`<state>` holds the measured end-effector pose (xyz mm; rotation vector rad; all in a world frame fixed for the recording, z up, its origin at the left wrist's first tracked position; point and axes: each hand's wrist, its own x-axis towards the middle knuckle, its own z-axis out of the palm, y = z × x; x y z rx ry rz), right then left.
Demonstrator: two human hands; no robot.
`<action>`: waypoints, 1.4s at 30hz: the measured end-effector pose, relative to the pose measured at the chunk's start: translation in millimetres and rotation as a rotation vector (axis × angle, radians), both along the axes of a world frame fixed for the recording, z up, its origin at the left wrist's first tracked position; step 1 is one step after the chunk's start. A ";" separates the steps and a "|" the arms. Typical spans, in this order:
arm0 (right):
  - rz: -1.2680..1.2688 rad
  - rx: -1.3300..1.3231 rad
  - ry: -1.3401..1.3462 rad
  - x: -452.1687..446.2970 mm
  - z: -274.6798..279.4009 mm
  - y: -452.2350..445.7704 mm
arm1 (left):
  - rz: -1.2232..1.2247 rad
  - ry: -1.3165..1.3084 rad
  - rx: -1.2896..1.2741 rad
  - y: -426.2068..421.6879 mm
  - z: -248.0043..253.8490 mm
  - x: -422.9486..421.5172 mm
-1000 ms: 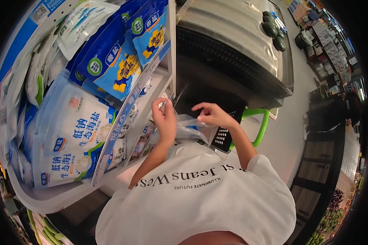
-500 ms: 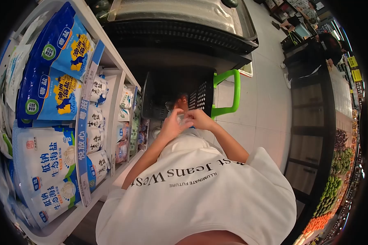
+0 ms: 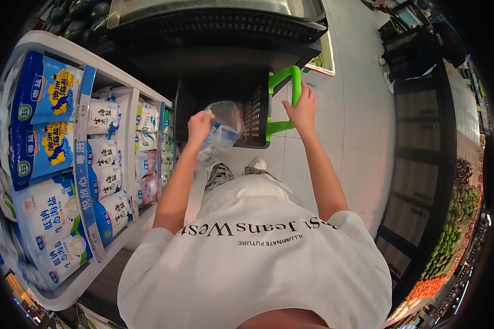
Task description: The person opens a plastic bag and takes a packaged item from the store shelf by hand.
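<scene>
My left hand pinches the top of a clear plastic bag and holds it over the front of a black shopping basket. Something blue and white shows through the bag, too blurred to name. To the right, my right hand is on the basket's bright green handle, its thumb on the inner side and the fingers along the outer side. The basket has perforated sides, and its inside is partly hidden by the bag.
Salt packets fill a white shelf rack on the left. A black display stand rises behind the basket. Tiled floor lies to the right, beside a dark cabinet. A person in dark clothes stands at upper right.
My hands were together in front of the basket and have moved apart. The right has gone to the green handle; the left now holds the bag up. The view has shifted.
</scene>
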<state>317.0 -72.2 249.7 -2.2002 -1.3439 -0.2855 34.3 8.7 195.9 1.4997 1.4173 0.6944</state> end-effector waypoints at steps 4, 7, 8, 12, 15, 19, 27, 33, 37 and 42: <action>0.020 -0.213 0.626 18.5 -52.0 1.4 | 0.046 -0.038 0.047 15.6 -16.1 3.4; -0.047 -0.261 0.884 16.5 -53.8 1.8 | 0.061 -0.054 -0.078 31.7 -14.2 -5.0; -0.047 -0.247 0.884 16.1 -50.2 1.4 | 0.067 -0.058 -0.130 35.2 -5.9 -6.5; -0.049 -0.226 0.912 18.9 -49.4 -8.1 | 0.156 -0.123 -0.163 42.4 10.4 -14.6; -0.078 -0.200 0.993 25.5 -45.6 -16.6 | 0.110 -0.155 -0.215 40.9 17.3 -18.6; -0.113 -0.195 0.971 38.4 -45.4 -28.0 | 0.085 -0.162 -0.272 44.2 37.4 -12.1; -0.240 -0.241 0.911 59.0 -50.1 -42.3 | 0.090 -0.249 -0.257 66.2 -84.0 18.9; -0.297 -0.270 0.476 56.4 -49.0 -24.2 | 0.182 0.056 -0.143 76.0 -214.2 26.8; -0.114 -0.170 -0.207 24.9 -56.4 -19.1 | 0.108 0.234 -0.100 63.6 -247.4 24.1; -0.394 -0.270 0.379 44.7 -59.1 -13.7 | 0.043 0.314 -0.073 39.3 -301.2 6.0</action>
